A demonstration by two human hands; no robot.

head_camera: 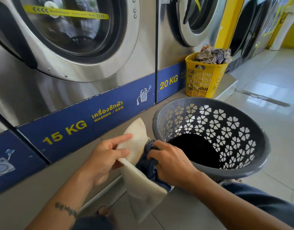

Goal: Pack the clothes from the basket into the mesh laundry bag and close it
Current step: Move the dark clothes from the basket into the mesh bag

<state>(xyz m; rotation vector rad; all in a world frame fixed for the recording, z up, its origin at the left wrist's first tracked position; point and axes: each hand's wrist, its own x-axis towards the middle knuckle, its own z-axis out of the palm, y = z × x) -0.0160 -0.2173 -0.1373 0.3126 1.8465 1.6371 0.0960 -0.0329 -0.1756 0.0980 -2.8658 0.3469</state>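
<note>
Blue garment (147, 166) at mesh bag (143, 188) mouth
The left hand (104, 156) pinches its edge; the right hand (171, 165) grips the garment.

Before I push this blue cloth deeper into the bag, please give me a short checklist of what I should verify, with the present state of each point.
1. The left hand holds the mouth of the mesh bag open: ok.
2. The right hand grips the blue garment firmly: ok.
3. The blue garment is fully inside the bag: not ok, part of it bunches at the opening.
4. The grey basket is emptied: not ok, a black garment lies in it.
5. The bag's closure is ready to use: cannot tell, none is visible.
</note>
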